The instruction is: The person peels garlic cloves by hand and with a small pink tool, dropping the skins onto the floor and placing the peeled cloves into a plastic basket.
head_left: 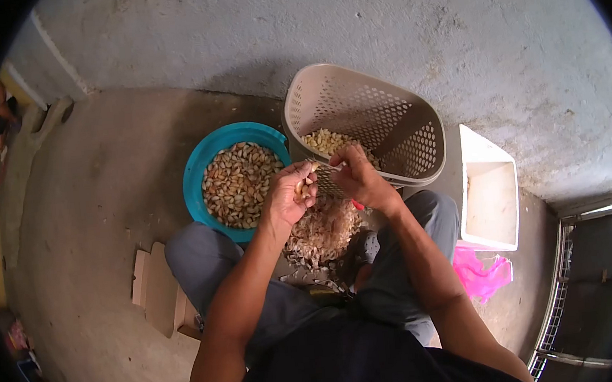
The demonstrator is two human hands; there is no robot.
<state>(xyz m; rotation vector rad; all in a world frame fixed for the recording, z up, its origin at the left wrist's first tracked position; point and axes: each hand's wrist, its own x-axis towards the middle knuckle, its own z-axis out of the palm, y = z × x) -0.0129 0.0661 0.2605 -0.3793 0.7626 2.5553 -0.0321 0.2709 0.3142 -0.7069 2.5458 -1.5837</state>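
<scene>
My left hand [292, 194] is closed around several unpeeled garlic cloves [301, 188], with one pinched at the fingertips. Close beside it, my right hand [360, 177] is curled shut around what looks like a small knife; a red handle end [357, 205] shows below the palm, and the rest is mostly hidden. Both hands are above a heap of garlic skins [321, 237] between my legs. On the left, a teal basin [192, 173] holds many unpeeled cloves. Behind my right hand, a beige perforated basket [405, 117] contains pale peeled cloves [327, 141].
A white foam box [491, 197] stands to the right, with a pink plastic bag [479, 275] beneath it. Flattened cardboard [158, 291] lies by my left knee. A grey wall [234, 33] rises behind the basket. Another person [2, 108] is at the far left.
</scene>
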